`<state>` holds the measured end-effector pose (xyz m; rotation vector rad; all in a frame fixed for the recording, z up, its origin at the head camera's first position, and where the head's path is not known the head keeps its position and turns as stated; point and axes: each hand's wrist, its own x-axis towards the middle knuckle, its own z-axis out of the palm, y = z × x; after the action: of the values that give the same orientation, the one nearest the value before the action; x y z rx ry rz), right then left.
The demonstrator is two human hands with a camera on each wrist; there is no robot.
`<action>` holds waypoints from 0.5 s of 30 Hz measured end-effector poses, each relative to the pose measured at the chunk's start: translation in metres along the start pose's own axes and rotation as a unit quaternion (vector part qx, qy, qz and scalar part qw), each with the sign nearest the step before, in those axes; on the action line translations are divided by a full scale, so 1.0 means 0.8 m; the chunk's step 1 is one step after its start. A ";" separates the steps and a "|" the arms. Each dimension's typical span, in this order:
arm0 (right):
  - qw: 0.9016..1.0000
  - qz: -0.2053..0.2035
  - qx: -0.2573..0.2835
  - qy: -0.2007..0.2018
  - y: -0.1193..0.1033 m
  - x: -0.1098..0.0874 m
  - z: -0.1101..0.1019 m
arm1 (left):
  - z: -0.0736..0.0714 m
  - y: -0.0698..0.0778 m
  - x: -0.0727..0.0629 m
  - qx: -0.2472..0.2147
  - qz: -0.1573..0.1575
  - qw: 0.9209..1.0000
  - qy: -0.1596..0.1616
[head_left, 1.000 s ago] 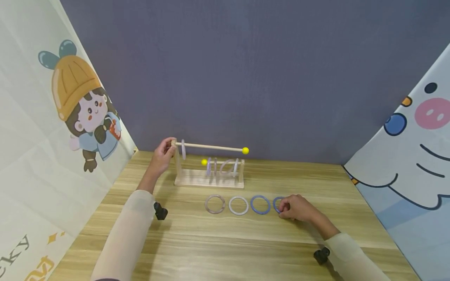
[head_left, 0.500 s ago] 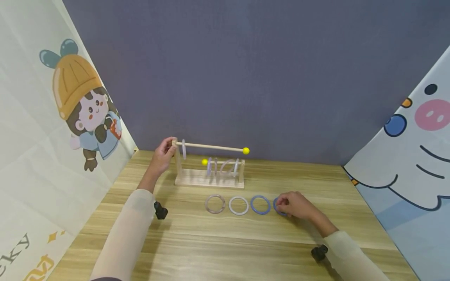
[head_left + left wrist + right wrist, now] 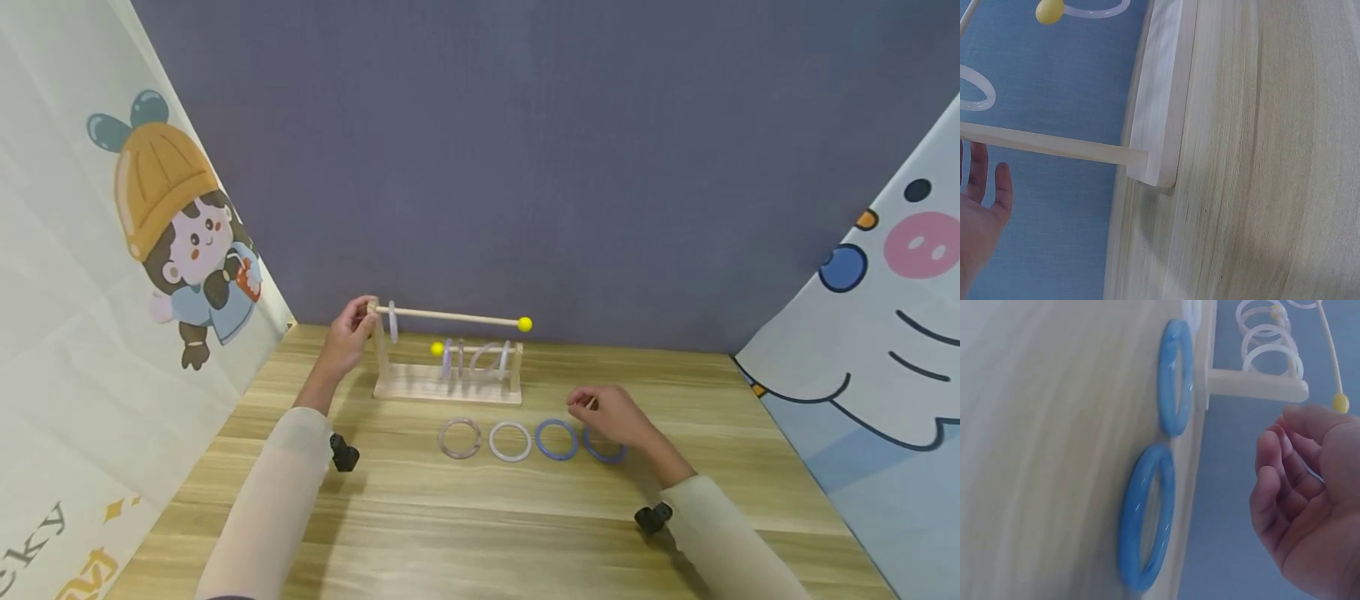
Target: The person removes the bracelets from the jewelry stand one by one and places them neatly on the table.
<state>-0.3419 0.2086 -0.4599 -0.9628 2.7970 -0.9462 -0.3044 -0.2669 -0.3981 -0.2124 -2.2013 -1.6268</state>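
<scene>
At the table's back, my left hand (image 3: 349, 335) holds the top of the left post of a wooden bangle rack (image 3: 447, 385). Its fingers show behind the post (image 3: 1047, 142) in the left wrist view. One pale bangle (image 3: 393, 322) hangs on the upper rod; several pale and purplish bangles (image 3: 486, 358) hang on the lower rod. My right hand (image 3: 611, 415) is raised above the rightmost blue bangle (image 3: 606, 456), apart from it. In the right wrist view its fingers (image 3: 1266, 506) are loosely curled with nothing visible in them. Beside that bangle lies another blue bangle (image 3: 556, 440).
A white bangle (image 3: 510, 442) and a purplish-brown bangle (image 3: 459, 438) continue the row in front of the rack. Yellow balls cap the upper rod (image 3: 457, 316) and lower rod. A dark panel (image 3: 525, 167) stands behind the table (image 3: 450, 533), with printed cloths at both sides.
My right hand has left the rightmost blue bangle and moved up and left towards the rack. That bangle stays on the table. The left hand keeps its place on the post.
</scene>
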 end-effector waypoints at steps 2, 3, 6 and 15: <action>1.000 0.003 0.015 0.003 -0.005 0.005 0.002 | 0.001 0.000 -0.002 0.002 0.002 1.000 0.001; 1.000 0.006 0.026 0.003 -0.007 0.008 0.003 | 0.002 0.000 -0.003 0.000 0.003 1.000 0.002; 0.998 0.022 0.052 0.005 -0.014 0.015 0.004 | 0.002 -0.001 -0.004 -0.003 0.005 1.000 0.001; 0.996 0.016 0.075 0.037 -0.040 0.043 0.007 | 0.001 -0.001 0.000 -0.007 0.003 1.000 0.003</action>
<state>-0.3506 0.1660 -0.4412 -0.8779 2.7430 -1.1901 -0.3048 -0.2668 -0.3991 -0.2170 -2.1836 -1.6369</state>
